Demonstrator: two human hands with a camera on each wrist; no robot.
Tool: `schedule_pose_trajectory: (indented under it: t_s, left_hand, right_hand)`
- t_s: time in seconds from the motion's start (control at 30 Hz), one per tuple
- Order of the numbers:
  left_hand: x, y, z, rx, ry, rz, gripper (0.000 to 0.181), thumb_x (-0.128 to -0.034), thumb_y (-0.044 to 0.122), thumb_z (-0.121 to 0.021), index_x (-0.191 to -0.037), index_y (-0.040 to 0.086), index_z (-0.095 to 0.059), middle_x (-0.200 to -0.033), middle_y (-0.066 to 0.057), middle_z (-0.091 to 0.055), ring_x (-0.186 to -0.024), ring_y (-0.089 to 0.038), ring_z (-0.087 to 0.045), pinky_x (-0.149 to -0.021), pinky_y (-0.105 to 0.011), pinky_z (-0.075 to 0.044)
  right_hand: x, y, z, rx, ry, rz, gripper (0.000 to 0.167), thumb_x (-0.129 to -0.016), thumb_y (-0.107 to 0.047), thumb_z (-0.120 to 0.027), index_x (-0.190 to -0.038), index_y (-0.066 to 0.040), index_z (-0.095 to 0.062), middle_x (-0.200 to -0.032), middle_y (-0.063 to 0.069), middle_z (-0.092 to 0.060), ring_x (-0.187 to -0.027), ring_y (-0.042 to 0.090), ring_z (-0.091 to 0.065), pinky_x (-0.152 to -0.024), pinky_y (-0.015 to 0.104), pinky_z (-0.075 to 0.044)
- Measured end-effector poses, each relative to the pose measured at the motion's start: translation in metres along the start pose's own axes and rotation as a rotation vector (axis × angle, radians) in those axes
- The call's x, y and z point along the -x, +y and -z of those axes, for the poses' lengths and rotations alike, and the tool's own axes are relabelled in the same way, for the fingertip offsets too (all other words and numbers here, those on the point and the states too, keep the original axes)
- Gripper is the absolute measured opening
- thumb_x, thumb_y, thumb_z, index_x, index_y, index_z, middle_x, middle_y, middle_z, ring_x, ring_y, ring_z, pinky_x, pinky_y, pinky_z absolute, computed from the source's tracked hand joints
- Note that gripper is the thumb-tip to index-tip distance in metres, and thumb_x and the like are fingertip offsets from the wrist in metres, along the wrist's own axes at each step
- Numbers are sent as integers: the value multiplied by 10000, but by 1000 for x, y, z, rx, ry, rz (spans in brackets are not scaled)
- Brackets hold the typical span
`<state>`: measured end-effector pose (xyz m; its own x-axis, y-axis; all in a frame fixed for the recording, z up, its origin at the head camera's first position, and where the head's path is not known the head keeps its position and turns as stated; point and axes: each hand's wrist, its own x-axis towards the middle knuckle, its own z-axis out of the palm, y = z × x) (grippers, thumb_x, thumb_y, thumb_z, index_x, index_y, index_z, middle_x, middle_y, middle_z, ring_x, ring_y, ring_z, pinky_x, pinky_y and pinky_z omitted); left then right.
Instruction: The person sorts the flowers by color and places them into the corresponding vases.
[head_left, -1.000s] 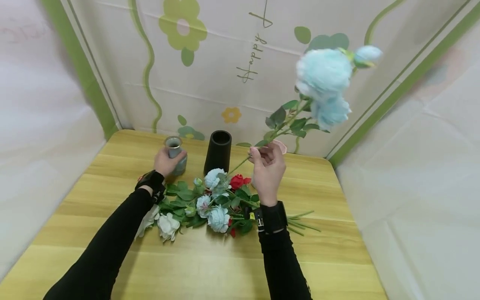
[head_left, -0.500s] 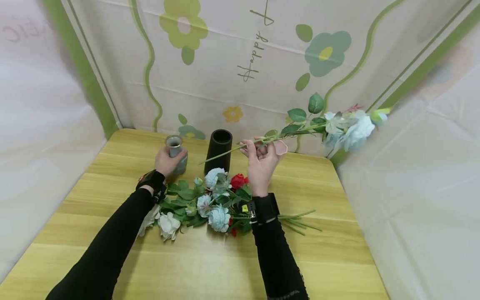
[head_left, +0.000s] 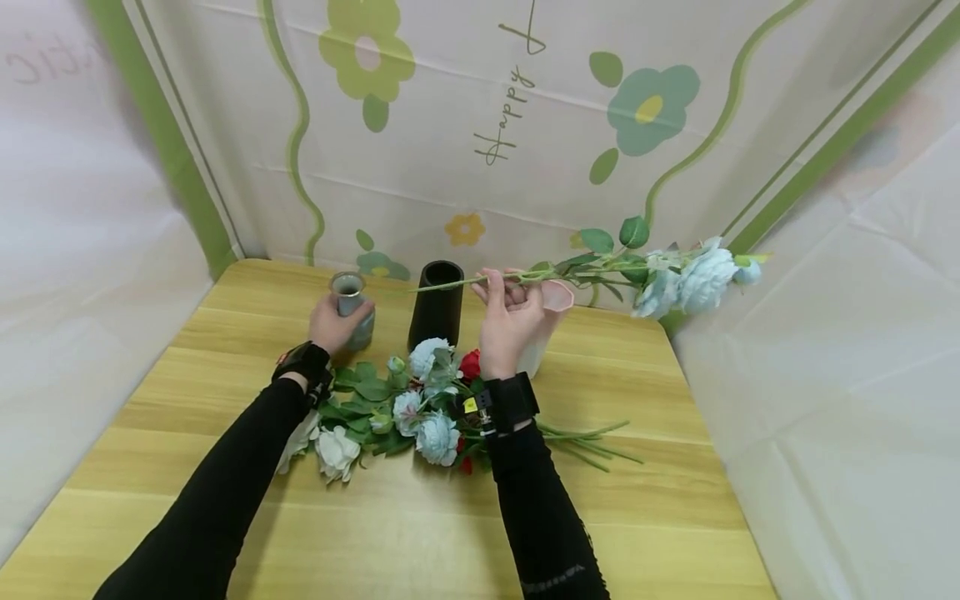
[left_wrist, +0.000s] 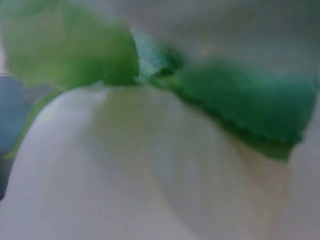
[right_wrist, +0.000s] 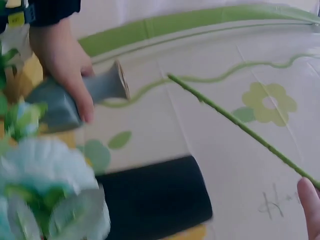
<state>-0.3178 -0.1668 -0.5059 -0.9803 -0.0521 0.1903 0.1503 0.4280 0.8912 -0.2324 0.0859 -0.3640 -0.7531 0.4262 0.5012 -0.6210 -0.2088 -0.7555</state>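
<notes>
At the back left of the table, my left hand (head_left: 335,323) grips a small grey-blue vase (head_left: 360,332) with a gold-rimmed mouth. My right hand (head_left: 510,321) pinches the green stem of a light blue artificial flower (head_left: 705,277), held nearly level with its blooms to the right. In the right wrist view the bare stem end (right_wrist: 220,110) points toward the grey-blue vase (right_wrist: 57,107). Between the hands stands a tall black vase (head_left: 437,308). Behind my right hand, partly hidden, is a pink-white vase (head_left: 551,312). White petals (left_wrist: 140,170) and leaves fill the left wrist view.
A pile of artificial flowers lies across the table (head_left: 375,533): light blue blooms (head_left: 437,437), white blooms (head_left: 337,452) and a red rose (head_left: 470,365). Their stems (head_left: 600,442) stick out to the right. A printed cloth wall (head_left: 450,108) stands behind the table.
My right hand has moved left and tipped the blue flower from steeply raised to nearly level, its stem end now pointing left. More of the pink-white vase shows. My left hand stays on the grey-blue vase.
</notes>
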Motion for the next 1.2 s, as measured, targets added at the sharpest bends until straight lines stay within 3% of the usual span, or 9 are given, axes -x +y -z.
schedule_pose_trajectory:
  t_s: [0.27,0.5,0.57,0.67,0.77,0.87,0.97,1.03,1.2]
  left_hand:
    - [2,3,1,-11,-2,4,548,-952,348,-660,-1296,-53,-518,-1247,-285,-546,-1146,-450,-518,-969,-565,-389]
    - [0,-2,0,-23,10,6,557,-944,368,-667,-1295,-41,-529,-1260,-273,-548,-1158,-442,-516,-975,-564,-390]
    - [0,-3,0,-20,15,7,557,-940,375,-670,-1285,-41,-537,-1250,-271,-555,-1149,-441,-522,-967,-566,-395]
    - [0,-4,-1,-16,16,10,569,-936,392,-670,-1286,-38,-540,-1245,-270,-557,-1143,-440,-526,-959,-566,-401]
    - [1,-5,-2,-18,7,25,583,-935,405,-668,-1292,-36,-537,-1245,-270,-557,-1139,-438,-529,-952,-567,-408]
    - [1,-6,-1,-20,2,42,589,-935,417,-664,-1293,-32,-533,-1244,-268,-556,-1137,-435,-532,-948,-571,-412]
    - [0,-6,0,-27,0,39,587,-939,424,-657,-1282,-37,-539,-1236,-271,-561,-1130,-434,-539,-945,-573,-416]
    - [1,-5,1,-29,3,39,579,-937,426,-659,-1261,-41,-551,-1221,-269,-573,-1115,-433,-549,-939,-569,-423]
    - [0,-5,4,-48,20,37,551,-934,410,-665,-1224,-48,-568,-1184,-270,-589,-1080,-435,-563,-917,-566,-433]
  right_hand:
    - [-1,14,-22,-41,39,33,172,-962,32,-596,-1084,104,-500,-999,332,-628,-933,407,-660,-831,444,-547]
    - [-21,135,-11,-61,-16,37,312,-975,-146,-625,-1230,-11,-505,-1122,180,-646,-1043,332,-641,-878,419,-529]
    - [-19,132,-17,-42,-18,13,313,-966,-143,-641,-1218,-5,-517,-1106,181,-648,-1033,331,-647,-873,413,-533]
    - [-9,99,-32,24,-3,-59,271,-951,-78,-648,-1165,41,-532,-1062,224,-650,-991,327,-666,-854,388,-543]
    - [3,71,-45,97,-30,-77,242,-955,-75,-643,-1135,51,-542,-1032,234,-655,-953,340,-677,-849,378,-545]
    - [2,125,-41,186,-84,-63,230,-965,-90,-629,-1165,0,-562,-1042,194,-667,-937,295,-688,-839,349,-546]
    - [0,174,-37,244,-196,-9,253,-987,-166,-604,-1216,-66,-561,-1075,117,-662,-974,212,-678,-865,316,-531]
    - [1,165,-42,302,-277,1,273,-1000,-232,-579,-1238,-102,-555,-1094,73,-668,-991,166,-669,-880,281,-516]
    - [4,99,-69,466,-465,62,246,-1026,-210,-528,-1202,-41,-561,-1079,102,-698,-946,153,-678,-864,207,-492]
